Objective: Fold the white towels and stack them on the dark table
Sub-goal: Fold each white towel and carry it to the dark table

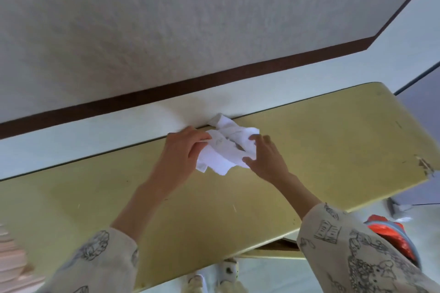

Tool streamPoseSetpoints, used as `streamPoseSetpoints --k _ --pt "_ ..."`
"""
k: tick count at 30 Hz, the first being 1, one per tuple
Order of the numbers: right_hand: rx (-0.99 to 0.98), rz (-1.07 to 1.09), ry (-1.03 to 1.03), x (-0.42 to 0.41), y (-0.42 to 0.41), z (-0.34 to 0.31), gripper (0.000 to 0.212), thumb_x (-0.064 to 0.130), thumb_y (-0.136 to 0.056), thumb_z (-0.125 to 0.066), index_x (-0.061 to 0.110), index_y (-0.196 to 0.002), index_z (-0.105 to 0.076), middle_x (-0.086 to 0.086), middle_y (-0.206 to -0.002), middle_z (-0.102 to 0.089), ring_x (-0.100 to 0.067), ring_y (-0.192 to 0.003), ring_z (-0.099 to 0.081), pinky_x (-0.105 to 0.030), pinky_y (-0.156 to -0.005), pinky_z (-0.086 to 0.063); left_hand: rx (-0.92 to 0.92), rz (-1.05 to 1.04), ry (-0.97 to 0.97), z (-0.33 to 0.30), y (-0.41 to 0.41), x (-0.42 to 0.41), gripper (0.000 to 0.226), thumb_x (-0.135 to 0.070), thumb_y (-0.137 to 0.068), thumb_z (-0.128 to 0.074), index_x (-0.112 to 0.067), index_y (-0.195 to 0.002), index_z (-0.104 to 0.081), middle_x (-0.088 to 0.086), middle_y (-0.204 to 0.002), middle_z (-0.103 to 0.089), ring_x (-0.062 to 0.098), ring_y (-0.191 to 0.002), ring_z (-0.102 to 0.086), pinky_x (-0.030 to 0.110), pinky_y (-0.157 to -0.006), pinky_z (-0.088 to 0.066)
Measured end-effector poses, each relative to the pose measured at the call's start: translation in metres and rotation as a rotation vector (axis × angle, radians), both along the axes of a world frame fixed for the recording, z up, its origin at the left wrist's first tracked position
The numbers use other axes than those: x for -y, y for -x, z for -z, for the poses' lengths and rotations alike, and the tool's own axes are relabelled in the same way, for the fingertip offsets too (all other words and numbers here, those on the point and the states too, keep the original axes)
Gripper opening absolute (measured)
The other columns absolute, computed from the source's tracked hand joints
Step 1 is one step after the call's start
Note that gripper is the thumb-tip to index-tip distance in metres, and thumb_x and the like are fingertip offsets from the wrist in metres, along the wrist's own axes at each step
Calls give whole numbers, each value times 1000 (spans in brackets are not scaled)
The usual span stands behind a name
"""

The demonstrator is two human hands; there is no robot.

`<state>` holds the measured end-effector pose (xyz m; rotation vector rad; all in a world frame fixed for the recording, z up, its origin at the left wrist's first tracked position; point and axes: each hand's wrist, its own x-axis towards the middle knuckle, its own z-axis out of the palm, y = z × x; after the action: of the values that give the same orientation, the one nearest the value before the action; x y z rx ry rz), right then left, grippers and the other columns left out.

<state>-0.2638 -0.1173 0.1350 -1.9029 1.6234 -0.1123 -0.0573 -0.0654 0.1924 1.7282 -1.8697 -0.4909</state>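
A crumpled white towel (226, 147) lies near the far edge of a yellowish table (321, 150), close to the wall. My left hand (183, 150) pinches the towel's left side between thumb and fingers. On the towel's right side rests my right hand (264, 157), its fingers spread over the cloth and its thumb under the near edge. Part of the towel is hidden under both hands. No folded stack shows in this view.
A white wall with a dark brown band (214, 78) runs right behind the table's far edge. A chipped table corner (425, 166) is at the right. An orange and blue object (392, 233) sits below the right sleeve. Pink cloth (12, 257) shows at the lower left.
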Motion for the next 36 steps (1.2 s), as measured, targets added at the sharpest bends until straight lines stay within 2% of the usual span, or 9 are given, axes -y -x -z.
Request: streamPoseSetpoints --k 4,7,10,14,16,19,24,30,36 --pt "221 -388 39 -7 -33 -48 69 18 -85 -61 24 -145 -27 3 -156 -10 -18 -143 -8 -39 -113 -23 -10 43 54 -45 -1 -9 27 -16 -88 -42 -14 -97 -67 -13 -86 -52 5 -75 -49 9 -73 -35" --pt "408 -390 -5 -21 -52 -71 45 18 -84 -63 13 -127 -50 13 -131 -44 -14 -125 -39 -31 -100 -38 -33 -7 88 -69 -13 -25 25 -16 -89 -44 -15 -95 -68 -15 -86 -53 -8 -78 -50 9 -74 -36" --pt "451 -394 -14 -36 -68 -98 40 20 -84 -66 17 -121 -52 23 -100 -48 -4 -97 -49 -4 -69 -35 -27 -74 93 -86 -37 -49 19 -6 -91 -52 -12 -95 -69 -11 -87 -56 -15 -79 -50 0 -71 -34" --pt "505 -412 -102 -53 -102 -126 17 15 -84 -66 13 -92 -52 10 -84 -51 -10 -83 -48 -14 -69 -38 -4 -153 66 -100 -71 -80 17 -6 -90 -54 -8 -99 -68 1 -97 -64 1 -79 -51 0 -70 -36" --pt "542 -424 -141 -63 -121 -135 23 11 -82 -67 21 -83 -47 5 -82 -51 -13 -80 -47 -21 -72 -38 -9 -185 57 -104 -89 -93 17 -7 -90 -54 -8 -100 -68 1 -98 -64 7 -84 -52 0 -68 -36" --pt "466 -490 -147 -75 -149 -143 20 16 -82 -67 23 -83 -49 -3 -89 -55 -14 -80 -48 -26 -73 -39 -34 -214 71 -108 -118 -111 16 -7 -90 -55 -11 -98 -68 -5 -93 -63 0 -79 -52 -1 -69 -36" --pt "173 -514 -35 -85 -184 -132 36 28 -85 -64 21 -60 -39 6 -63 -43 -11 -62 -40 -23 -58 -29 -85 -263 44 -105 -182 -137 14 -11 -90 -55 -13 -96 -67 -9 -90 -60 -5 -79 -53 2 -67 -38" --pt "203 -332 69 -89 -232 -119 8 25 -86 -61 22 -79 -62 11 -75 -59 -14 -82 -56 -24 -71 -39 -88 -394 -15 -83 -257 -158 15 -11 -91 -53 -10 -97 -67 -3 -93 -64 11 -86 -55 5 -67 -37" --pt "193 -241 384 -87 -267 -124 19 24 -90 -57 11 -98 -69 3 -101 -68 -15 -95 -58 -30 -92 -39 -92 -467 55 -70 -288 -164 17 -5 -90 -52 -9 -98 -67 -2 -95 -63 11 -89 -52 22 -79 -38"
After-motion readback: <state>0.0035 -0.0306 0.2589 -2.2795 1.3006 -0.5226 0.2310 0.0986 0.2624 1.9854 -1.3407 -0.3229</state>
